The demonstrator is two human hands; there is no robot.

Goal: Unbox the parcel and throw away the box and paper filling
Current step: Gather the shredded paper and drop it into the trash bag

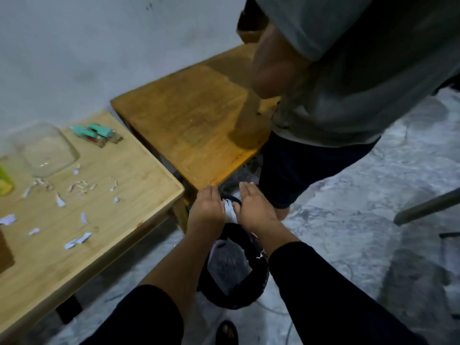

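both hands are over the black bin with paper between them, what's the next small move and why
Probably part the hands and let the paper drop. The left hand and right hand press white paper filling between them right above the black bin, while more paper scraps wait on the light wooden table.

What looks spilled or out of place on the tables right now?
Torn white paper scraps lie scattered across the light wooden table, beside the clear glass dish, not in the black bin on the floor. Both hands hover over that bin with paper between them.

head | looks steeply down | hands (234, 210) near, centred
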